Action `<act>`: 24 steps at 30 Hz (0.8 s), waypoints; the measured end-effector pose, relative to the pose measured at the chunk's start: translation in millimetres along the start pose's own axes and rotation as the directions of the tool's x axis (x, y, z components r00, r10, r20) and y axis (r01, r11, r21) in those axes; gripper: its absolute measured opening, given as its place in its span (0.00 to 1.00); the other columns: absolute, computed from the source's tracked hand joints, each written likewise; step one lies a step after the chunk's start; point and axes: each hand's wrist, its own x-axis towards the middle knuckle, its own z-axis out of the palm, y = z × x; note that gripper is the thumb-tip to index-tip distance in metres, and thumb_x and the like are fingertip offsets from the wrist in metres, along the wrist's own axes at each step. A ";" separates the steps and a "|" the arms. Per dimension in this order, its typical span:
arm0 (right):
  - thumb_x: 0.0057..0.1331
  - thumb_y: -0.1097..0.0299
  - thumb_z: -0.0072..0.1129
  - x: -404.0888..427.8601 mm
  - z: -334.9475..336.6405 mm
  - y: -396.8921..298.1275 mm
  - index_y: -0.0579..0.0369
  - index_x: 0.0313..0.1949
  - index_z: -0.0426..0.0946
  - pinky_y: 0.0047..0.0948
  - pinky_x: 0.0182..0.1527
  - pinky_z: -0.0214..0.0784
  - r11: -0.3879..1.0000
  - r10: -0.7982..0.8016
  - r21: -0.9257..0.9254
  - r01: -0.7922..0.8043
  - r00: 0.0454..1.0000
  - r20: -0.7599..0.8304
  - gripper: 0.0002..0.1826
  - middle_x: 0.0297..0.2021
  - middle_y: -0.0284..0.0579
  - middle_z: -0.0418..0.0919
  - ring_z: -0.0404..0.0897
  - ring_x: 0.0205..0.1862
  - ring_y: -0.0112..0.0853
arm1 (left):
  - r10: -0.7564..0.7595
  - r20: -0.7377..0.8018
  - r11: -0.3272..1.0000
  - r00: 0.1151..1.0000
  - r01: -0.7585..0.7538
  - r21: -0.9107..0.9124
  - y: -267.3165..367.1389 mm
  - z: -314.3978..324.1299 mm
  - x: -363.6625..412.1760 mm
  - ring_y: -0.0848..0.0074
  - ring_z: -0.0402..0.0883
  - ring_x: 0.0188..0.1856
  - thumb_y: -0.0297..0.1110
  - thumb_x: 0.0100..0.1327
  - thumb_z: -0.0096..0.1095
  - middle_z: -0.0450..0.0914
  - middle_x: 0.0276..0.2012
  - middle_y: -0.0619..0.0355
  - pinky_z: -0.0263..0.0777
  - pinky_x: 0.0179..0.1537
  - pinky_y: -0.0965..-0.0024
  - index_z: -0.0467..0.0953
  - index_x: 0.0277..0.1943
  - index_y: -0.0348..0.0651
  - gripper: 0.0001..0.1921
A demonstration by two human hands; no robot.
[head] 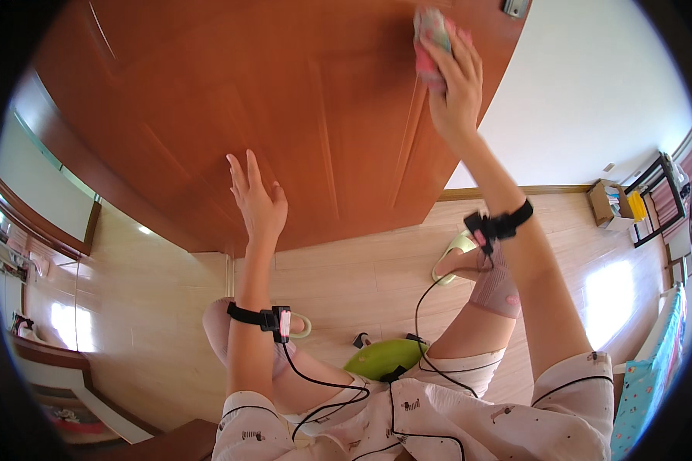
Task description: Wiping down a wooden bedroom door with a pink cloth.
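Note:
A reddish-brown wooden door [277, 115] with raised panels fills the upper part of the view before me. My right hand [458, 80] presses a pink and pale green cloth [429, 46] against the door near its right edge; hand and cloth are slightly blurred. Lower and to the left, my left hand [259, 199] is held with its fingers apart in front of the door's lower panels, holding nothing. Whether its fingertips touch the wood I cannot tell. A metal latch plate [515, 8] shows on the door's edge at the top right.
I sit on a green stool seat [380, 358]. Black cables [334, 385] run from straps on both wrists across my lap. On the wood-look floor [334, 282], a cardboard box [608, 204] and a black frame [660, 199] stand by the white wall [588, 92]. A blue patterned cloth [649, 380] hangs right.

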 end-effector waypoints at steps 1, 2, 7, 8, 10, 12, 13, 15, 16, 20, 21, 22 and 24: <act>0.56 0.80 0.65 14.7 8.5 -7.4 0.41 0.58 0.83 0.50 0.71 0.58 1.000 0.009 0.016 -0.009 1.000 0.007 0.29 0.69 0.40 0.72 0.67 0.70 0.49 | -0.014 0.004 1.000 1.000 0.013 0.014 0.2 -3.1 0.2 0.44 0.45 0.81 0.25 0.68 0.60 0.37 0.81 0.39 0.47 0.76 0.38 0.50 0.80 0.46 0.40; 0.58 0.75 0.65 25.9 16.2 -15.8 0.43 0.55 0.84 0.55 0.74 0.51 1.000 -0.016 -0.009 0.016 0.999 0.031 0.24 0.70 0.44 0.71 0.62 0.74 0.49 | 0.020 -0.041 0.999 0.999 -0.018 0.038 1.2 -3.6 1.9 0.42 0.44 0.81 0.26 0.67 0.60 0.36 0.81 0.39 0.46 0.75 0.35 0.49 0.81 0.48 0.41; 0.53 0.71 0.68 -39.9 77.9 -17.6 0.34 0.57 0.83 0.55 0.74 0.49 0.992 -0.035 -0.125 0.031 0.999 -0.032 0.29 0.70 0.36 0.70 0.65 0.71 0.46 | 0.073 -0.158 0.982 0.985 -0.043 0.186 10.3 -7.0 15.9 0.36 0.42 0.80 0.31 0.67 0.66 0.34 0.81 0.38 0.45 0.72 0.28 0.46 0.82 0.52 0.45; 0.52 0.67 0.69 -66.0 84.2 -20.2 0.31 0.56 0.83 0.56 0.74 0.47 0.990 -0.080 -0.110 0.083 0.996 0.027 0.29 0.71 0.34 0.69 0.65 0.71 0.45 | 0.072 -0.196 0.971 0.978 -0.024 0.237 11.9 -8.8 20.1 0.35 0.41 0.80 0.34 0.67 0.67 0.33 0.81 0.38 0.45 0.72 0.27 0.46 0.82 0.53 0.46; 0.53 0.60 0.70 -127.0 90.3 -22.2 0.26 0.54 0.83 0.54 0.72 0.48 0.979 -0.186 -0.050 0.196 0.970 0.156 0.26 0.71 0.30 0.69 0.66 0.70 0.40 | 0.059 -0.197 0.950 0.979 0.005 0.313 11.2 -9.0 24.6 0.31 0.39 0.79 0.45 0.64 0.74 0.31 0.81 0.36 0.45 0.73 0.28 0.44 0.82 0.54 0.52; 0.56 0.54 0.70 -183.9 100.7 -29.0 0.25 0.54 0.83 0.50 0.69 0.54 0.960 -0.275 0.022 0.278 0.930 0.243 0.23 0.70 0.26 0.71 0.68 0.68 0.33 | 0.091 -0.205 0.953 0.974 -0.026 0.301 5.0 -4.0 27.6 0.29 0.38 0.79 0.48 0.61 0.76 0.31 0.81 0.35 0.47 0.72 0.28 0.44 0.82 0.53 0.55; 0.59 0.50 0.69 -209.7 103.5 -35.9 0.27 0.55 0.82 0.47 0.66 0.58 0.952 -0.303 0.039 0.305 0.912 0.276 0.22 0.69 0.23 0.72 0.70 0.66 0.29 | 0.136 -0.230 0.960 0.964 -0.071 0.271 3.1 0.1 28.0 0.28 0.38 0.78 0.51 0.57 0.78 0.30 0.80 0.33 0.50 0.72 0.29 0.44 0.82 0.52 0.58; 0.65 0.46 0.65 -266.5 112.1 -39.4 0.32 0.58 0.81 0.42 0.61 0.62 0.926 -0.353 0.020 0.376 0.847 0.397 0.23 0.66 0.19 0.74 0.72 0.62 0.23 | 0.121 -0.231 0.961 0.965 -0.055 0.272 3.5 8.3 30.3 0.27 0.38 0.78 0.51 0.53 0.81 0.29 0.80 0.32 0.50 0.73 0.31 0.43 0.82 0.52 0.61; 0.70 0.46 0.60 -291.0 117.8 -39.8 0.37 0.64 0.77 0.35 0.61 0.61 0.912 -0.388 0.050 0.407 0.817 0.426 0.26 0.67 0.16 0.73 0.71 0.61 0.19 | 0.117 -0.248 0.959 0.962 -0.045 0.279 3.6 8.5 32.1 0.27 0.37 0.78 0.51 0.49 0.84 0.28 0.80 0.32 0.51 0.74 0.33 0.43 0.82 0.52 0.64; 0.72 0.46 0.53 -373.9 122.4 -37.5 0.36 0.68 0.71 0.30 0.71 0.50 0.842 -0.461 0.059 0.537 0.657 0.597 0.28 0.72 0.14 0.64 0.64 0.66 0.13 | 0.160 -0.274 0.948 0.948 -0.070 0.310 2.5 18.0 37.0 0.27 0.36 0.78 0.47 0.44 0.87 0.28 0.80 0.32 0.51 0.75 0.36 0.43 0.82 0.51 0.68; 0.72 0.46 0.53 -388.7 120.1 -39.9 0.36 0.68 0.71 0.30 0.71 0.50 0.841 -0.467 0.073 0.535 0.651 0.598 0.28 0.72 0.14 0.64 0.64 0.66 0.13 | 0.153 -0.281 0.954 0.947 -0.068 0.293 0.2 19.1 36.7 0.27 0.37 0.78 0.46 0.44 0.88 0.28 0.80 0.32 0.51 0.75 0.35 0.43 0.82 0.51 0.68; 0.72 0.49 0.52 -399.2 115.4 -38.9 0.36 0.66 0.73 0.31 0.74 0.47 0.798 -0.492 0.099 0.594 0.549 0.676 0.25 0.73 0.16 0.63 0.62 0.69 0.14 | 0.151 -0.291 0.960 0.945 -0.070 0.270 -0.4 20.7 37.3 0.27 0.37 0.78 0.46 0.43 0.88 0.28 0.80 0.32 0.51 0.74 0.35 0.43 0.82 0.52 0.68; 0.72 0.56 0.51 -406.0 105.9 -39.0 0.36 0.55 0.80 0.36 0.79 0.42 0.754 -0.525 0.243 0.611 0.338 0.781 0.16 0.74 0.26 0.65 0.58 0.76 0.22 | 0.109 -0.294 0.968 0.950 -0.035 0.248 0.9 22.3 36.2 0.27 0.37 0.78 0.45 0.43 0.88 0.28 0.80 0.32 0.51 0.74 0.34 0.44 0.82 0.53 0.68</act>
